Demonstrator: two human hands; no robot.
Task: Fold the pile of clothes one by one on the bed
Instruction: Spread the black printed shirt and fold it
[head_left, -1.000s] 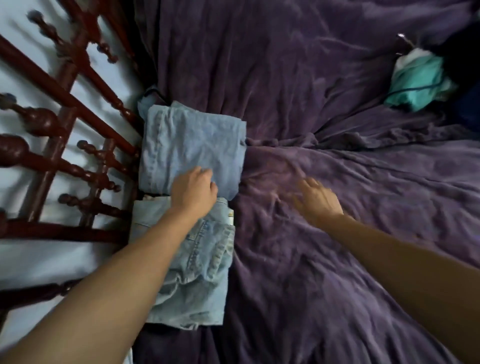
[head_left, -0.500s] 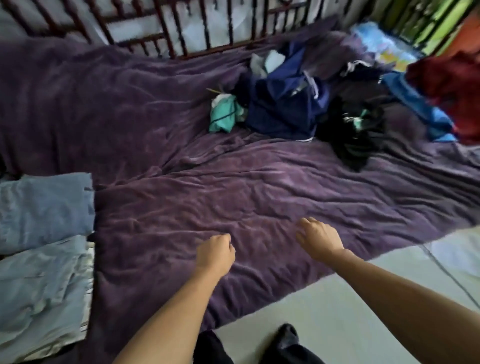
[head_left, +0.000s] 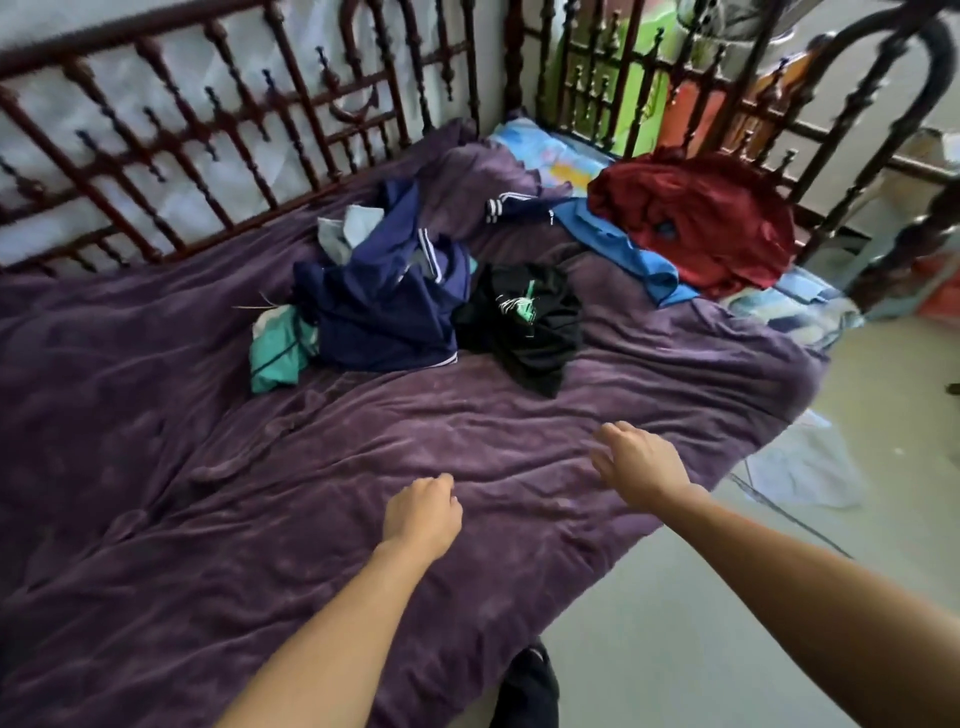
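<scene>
The pile of clothes lies on the purple blanket (head_left: 156, 415), well apart from both hands. A teal cloth (head_left: 275, 353) pokes out on the left of the navy jacket (head_left: 384, 306) and touches it. Just right of the jacket lies a black T-shirt (head_left: 524, 322). Farther right are a blue shirt (head_left: 623, 249) and a red cloth (head_left: 711, 218).

They all look soft, light and floppy, so I think they will sag when lifted. Two hands on the jacket's shoulders or hem should work best.

The left hand (head_left: 423, 514) is in front of the jacket, fingers loosely curled, holding nothing. The right hand (head_left: 634, 465) is in front of the black T-shirt, fingers loose, also empty.

The bare blanket in front of the jacket gives lots of room to spread things flat. The wooden rail (head_left: 208, 140) stands close behind the jacket. The bed edge and floor (head_left: 675, 623) are in front of it, to the right, so a sleeve could slip off there.
</scene>
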